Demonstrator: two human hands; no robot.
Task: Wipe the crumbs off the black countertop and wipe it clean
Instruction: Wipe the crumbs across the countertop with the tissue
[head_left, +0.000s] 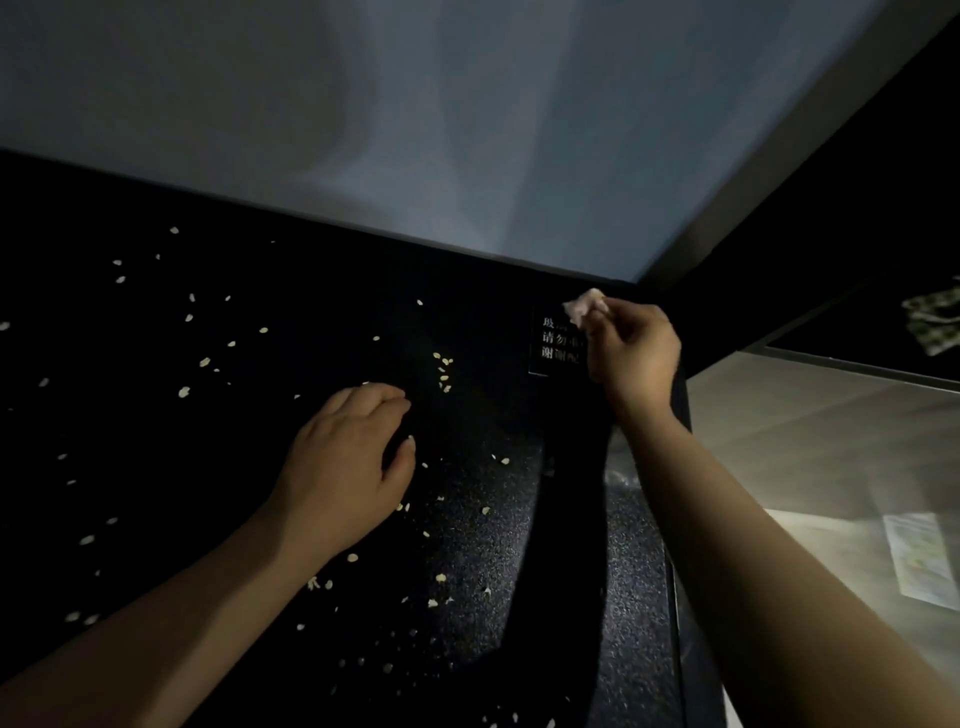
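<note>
Well, looking at a black countertop (322, 291) dotted all over with pale crumbs (184, 392). Got the left hand (348, 467) resting on it mid-counter, fingers loose and close together, gripping nothing. Got the right hand (636, 353) up by the back right corner, pinching a small pale wad (587, 304) (tissue or cloth, hard to tell) over a little white-lettered sign (553, 343).

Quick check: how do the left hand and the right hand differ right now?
The left hand is empty, fingers relaxed; the right hand pinches a crumpled tissue. The left hand lies palm down among the crumbs on the countertop; the right hand is at the back right corner, over a small sign. Both are bare and over the countertop.
</note>
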